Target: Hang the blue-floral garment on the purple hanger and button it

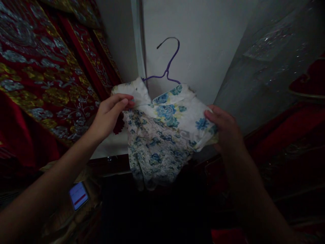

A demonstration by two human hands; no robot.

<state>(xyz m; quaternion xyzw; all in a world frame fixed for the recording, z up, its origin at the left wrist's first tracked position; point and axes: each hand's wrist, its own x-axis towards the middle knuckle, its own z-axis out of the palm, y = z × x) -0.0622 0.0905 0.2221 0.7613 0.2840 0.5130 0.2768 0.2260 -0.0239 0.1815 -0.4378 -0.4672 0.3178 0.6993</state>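
Note:
A small white garment [175, 128] with blue and yellow flowers, perhaps a child's top or dress, hangs on a thin purple wire hanger [167, 72]. The hanger's arms run into the neckline, and its hook points up and to the left. My left hand [108, 113] pinches the garment near the left shoulder and neckline, thumb against fingers. At the other side my right hand [224, 127] grips the right shoulder or sleeve edge, thumb on top. Between them the upper part is spread wide, while the smaller-patterned lower part droops in wrinkles.
Red cloth with gold and silver embroidery [56, 67] hangs on the left. Behind the hanger stands a pale wall or panel [203, 37]. Shiny clear plastic [269, 44] covers something on the right. A lit phone [79, 196] lies at lower left. Everything is dim.

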